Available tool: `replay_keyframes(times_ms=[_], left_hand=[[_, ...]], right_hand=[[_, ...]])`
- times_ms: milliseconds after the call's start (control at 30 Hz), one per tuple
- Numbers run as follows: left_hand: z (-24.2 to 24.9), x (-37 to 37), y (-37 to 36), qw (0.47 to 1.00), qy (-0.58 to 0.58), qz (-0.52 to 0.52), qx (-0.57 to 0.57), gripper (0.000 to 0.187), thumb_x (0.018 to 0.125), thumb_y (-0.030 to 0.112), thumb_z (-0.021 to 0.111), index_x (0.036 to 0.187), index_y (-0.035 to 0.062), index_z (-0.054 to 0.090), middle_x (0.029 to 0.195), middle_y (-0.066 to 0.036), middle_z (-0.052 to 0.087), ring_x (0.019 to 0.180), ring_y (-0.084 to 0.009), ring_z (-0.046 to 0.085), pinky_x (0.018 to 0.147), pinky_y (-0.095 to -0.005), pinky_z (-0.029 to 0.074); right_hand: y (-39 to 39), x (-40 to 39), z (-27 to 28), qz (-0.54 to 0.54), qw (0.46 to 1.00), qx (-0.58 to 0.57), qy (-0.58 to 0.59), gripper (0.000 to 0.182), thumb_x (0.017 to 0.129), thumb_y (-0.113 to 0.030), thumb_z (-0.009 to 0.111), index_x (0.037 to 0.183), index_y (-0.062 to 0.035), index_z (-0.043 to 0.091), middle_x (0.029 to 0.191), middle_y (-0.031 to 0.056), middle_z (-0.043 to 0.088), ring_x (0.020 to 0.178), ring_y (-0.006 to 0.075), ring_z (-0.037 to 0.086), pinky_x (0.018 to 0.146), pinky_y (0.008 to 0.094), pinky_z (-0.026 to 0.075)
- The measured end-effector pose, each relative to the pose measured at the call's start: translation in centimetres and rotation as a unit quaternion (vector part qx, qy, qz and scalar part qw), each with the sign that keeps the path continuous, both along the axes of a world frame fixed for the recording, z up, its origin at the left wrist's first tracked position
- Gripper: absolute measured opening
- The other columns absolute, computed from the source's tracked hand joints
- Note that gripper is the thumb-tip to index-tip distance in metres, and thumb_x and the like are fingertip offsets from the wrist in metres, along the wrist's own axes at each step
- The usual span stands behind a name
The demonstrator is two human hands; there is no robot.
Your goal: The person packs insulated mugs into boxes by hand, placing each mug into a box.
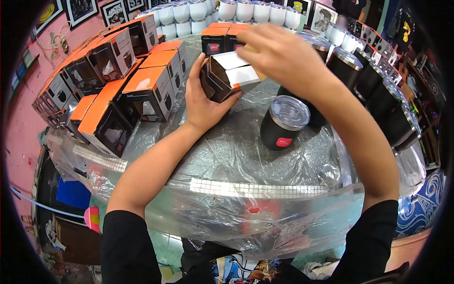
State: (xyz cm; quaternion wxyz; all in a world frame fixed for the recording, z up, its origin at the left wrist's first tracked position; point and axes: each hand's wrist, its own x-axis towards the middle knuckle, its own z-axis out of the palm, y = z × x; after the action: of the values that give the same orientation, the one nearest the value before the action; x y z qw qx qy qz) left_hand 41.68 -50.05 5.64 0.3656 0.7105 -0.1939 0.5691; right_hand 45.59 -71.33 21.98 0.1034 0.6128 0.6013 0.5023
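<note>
My left hand [204, 108] is wrapped around a small carton box [218, 81] with dark sides, tilted above the plastic-covered table. White inner flaps [241, 75] stand open at the top of this box. Over those flaps is my right hand [276, 53], blurred by motion; whether its fingers hold anything does not show. A black tumbler [276, 128] with a clear lid [289, 112] and a small red label stands upright below my right forearm, apart from both hands. Part of another black tumbler behind it is hidden by that forearm.
Stacked orange-topped boxes [146, 80] fill the left side, with more boxes [215, 33] at the back. Rows of white tumblers [245, 10] line the far edge. Several black tumblers [345, 66] stand on the right. Clear plastic sheeting [213, 158] covers the table.
</note>
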Motion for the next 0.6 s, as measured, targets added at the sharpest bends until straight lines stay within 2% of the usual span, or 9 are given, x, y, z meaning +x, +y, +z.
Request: replay_keyframes(times_ms=[67,100,133,200,267,333,533,600], left_hand=[[0.0,-0.5,-0.1,1.000,0.017,0.004,0.005,0.119,0.073,0.023,0.099,0.165,0.0047,0.026,0.143,-0.022,0.059,0.128,-0.0363,0.063,0.111,-0.0455,0.050],[0.0,-0.7,0.0,0.999,0.034,0.012,0.008,0.120,0.074,0.019,0.099,0.166,0.0060,0.023,0.146,-0.021,0.056,0.131,-0.0339,0.061,0.113,-0.0441,0.048],[0.1,-0.9,0.0,0.999,0.049,0.019,0.011,0.121,0.075,0.015,0.098,0.167,0.0072,0.020,0.149,-0.021,0.053,0.134,-0.0315,0.059,0.115,-0.0427,0.047],[0.1,-0.9,0.0,0.999,0.052,0.005,0.007,0.120,0.076,0.015,0.098,0.167,0.0069,0.020,0.149,-0.020,0.053,0.135,-0.0309,0.058,0.115,-0.0424,0.047],[0.2,-0.8,0.0,1.000,0.026,0.017,-0.002,0.120,0.073,0.027,0.101,0.165,0.0045,0.028,0.142,-0.025,0.058,0.128,-0.0399,0.063,0.110,-0.0476,0.050],[-0.1,-0.5,0.0,0.999,0.031,-0.001,-0.018,0.120,0.073,0.027,0.100,0.165,0.0046,0.028,0.142,-0.025,0.058,0.129,-0.0403,0.062,0.111,-0.0481,0.049],[-0.2,-0.5,0.0,0.999,0.044,0.025,0.000,0.120,0.073,0.030,0.100,0.166,0.0055,0.028,0.148,-0.024,0.056,0.133,-0.0416,0.059,0.114,-0.0502,0.046],[-0.2,-0.5,-0.1,0.999,0.036,0.026,0.016,0.119,0.074,0.031,0.100,0.166,0.0069,0.028,0.151,-0.019,0.056,0.135,-0.0403,0.059,0.119,-0.0488,0.041]], right_hand=[[0.6,-0.7,-0.7,-0.010,0.995,-0.056,0.085,0.021,0.088,-0.008,0.071,0.109,-0.0085,0.072,0.118,0.0059,0.068,0.106,0.0245,0.072,0.097,0.0364,0.058],[0.7,-0.8,-1.3,-0.013,0.986,-0.060,0.154,0.033,0.085,-0.005,0.073,0.118,-0.0095,0.070,0.121,0.0068,0.067,0.114,0.0258,0.070,0.100,0.0386,0.058],[0.7,-0.7,-1.4,-0.015,0.987,-0.057,0.152,0.033,0.085,-0.005,0.073,0.118,-0.0095,0.070,0.121,0.0068,0.067,0.114,0.0258,0.070,0.100,0.0386,0.058],[0.5,-0.6,-1.4,0.027,0.981,-0.087,0.173,0.039,0.082,-0.004,0.075,0.120,-0.0111,0.069,0.122,0.0078,0.066,0.119,0.0274,0.067,0.102,0.0417,0.056],[0.3,-0.6,-1.2,0.012,0.974,-0.091,0.207,0.042,0.079,-0.005,0.075,0.119,-0.0128,0.070,0.125,0.0082,0.065,0.125,0.0281,0.064,0.105,0.0439,0.054],[0.2,-0.7,-1.1,0.031,0.960,-0.089,0.263,0.041,0.076,-0.007,0.076,0.116,-0.0119,0.071,0.123,0.0082,0.064,0.122,0.0291,0.064,0.105,0.0431,0.054],[0.2,-0.3,-2.0,0.021,0.973,-0.107,0.202,0.047,0.074,-0.009,0.077,0.120,-0.0125,0.068,0.117,0.0082,0.063,0.118,0.0288,0.062,0.103,0.0425,0.054],[0.1,-0.5,-1.6,0.014,0.970,-0.108,0.219,0.059,0.073,-0.016,0.080,0.130,-0.0159,0.068,0.120,0.0088,0.063,0.120,0.0283,0.062,0.104,0.0420,0.053]])
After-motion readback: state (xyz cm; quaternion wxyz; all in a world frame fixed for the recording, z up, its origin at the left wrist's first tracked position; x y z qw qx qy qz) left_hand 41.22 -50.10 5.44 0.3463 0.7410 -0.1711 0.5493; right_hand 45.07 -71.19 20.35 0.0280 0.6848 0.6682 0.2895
